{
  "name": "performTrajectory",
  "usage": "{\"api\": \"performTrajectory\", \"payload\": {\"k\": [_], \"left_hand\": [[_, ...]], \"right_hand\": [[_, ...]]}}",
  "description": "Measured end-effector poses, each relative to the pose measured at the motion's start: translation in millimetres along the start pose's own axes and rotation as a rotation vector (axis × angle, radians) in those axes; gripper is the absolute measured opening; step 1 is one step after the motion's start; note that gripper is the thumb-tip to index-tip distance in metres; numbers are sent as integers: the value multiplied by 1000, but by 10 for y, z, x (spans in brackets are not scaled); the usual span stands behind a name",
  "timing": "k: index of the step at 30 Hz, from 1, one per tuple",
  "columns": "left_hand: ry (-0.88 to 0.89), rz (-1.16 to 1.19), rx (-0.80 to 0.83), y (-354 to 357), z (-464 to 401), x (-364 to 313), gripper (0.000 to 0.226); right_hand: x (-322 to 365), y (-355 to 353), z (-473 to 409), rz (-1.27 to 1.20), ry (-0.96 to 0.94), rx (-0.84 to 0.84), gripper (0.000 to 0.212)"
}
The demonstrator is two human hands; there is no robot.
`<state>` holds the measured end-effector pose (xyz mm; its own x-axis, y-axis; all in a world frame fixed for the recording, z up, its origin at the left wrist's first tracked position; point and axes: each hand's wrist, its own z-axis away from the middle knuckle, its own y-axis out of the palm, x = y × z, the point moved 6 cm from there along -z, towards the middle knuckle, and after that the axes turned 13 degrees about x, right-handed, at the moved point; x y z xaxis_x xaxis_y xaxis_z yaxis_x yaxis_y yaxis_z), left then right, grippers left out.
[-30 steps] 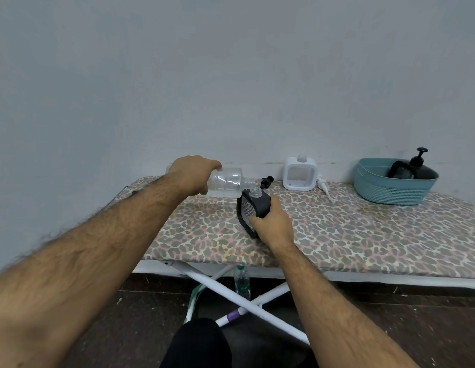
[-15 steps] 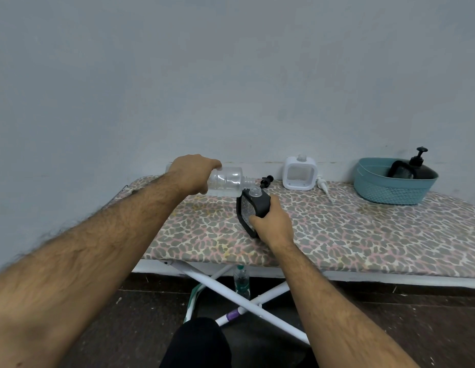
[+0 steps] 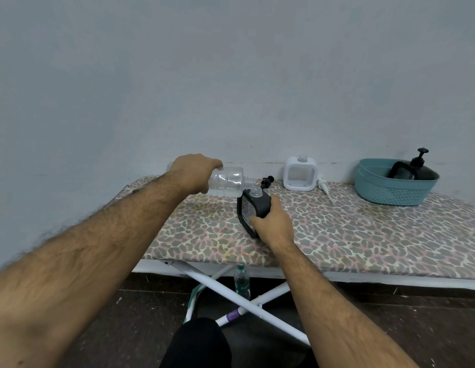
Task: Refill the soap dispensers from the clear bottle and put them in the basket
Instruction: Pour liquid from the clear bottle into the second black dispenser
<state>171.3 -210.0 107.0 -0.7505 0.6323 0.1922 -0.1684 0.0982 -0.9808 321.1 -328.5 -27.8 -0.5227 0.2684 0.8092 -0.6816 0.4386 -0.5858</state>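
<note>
My left hand (image 3: 195, 172) grips the clear bottle (image 3: 229, 181), tipped sideways with its neck just above the open mouth of a black square soap dispenser (image 3: 253, 205). My right hand (image 3: 274, 224) holds that dispenser, tilted, on the leopard-print board (image 3: 363, 232). Its black pump (image 3: 266, 181) lies on the board behind it. A white square dispenser (image 3: 300, 173) stands by the wall with its white pump (image 3: 324, 186) lying beside it. The teal basket (image 3: 390, 188) at the right holds a black dispenser (image 3: 414, 168) with its pump on.
The board runs along a pale wall. Under it are crossed white legs (image 3: 244, 301) and a small plastic bottle (image 3: 241, 281) on the dark floor. My dark-clothed knee (image 3: 196, 343) shows at the bottom.
</note>
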Motion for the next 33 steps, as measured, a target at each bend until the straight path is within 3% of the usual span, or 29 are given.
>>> {"api": "performTrajectory", "payload": {"k": [33], "left_hand": [[8, -21, 8, -7, -54, 17, 72]], "right_hand": [[-14, 7, -14, 4, -11, -6, 47]]}}
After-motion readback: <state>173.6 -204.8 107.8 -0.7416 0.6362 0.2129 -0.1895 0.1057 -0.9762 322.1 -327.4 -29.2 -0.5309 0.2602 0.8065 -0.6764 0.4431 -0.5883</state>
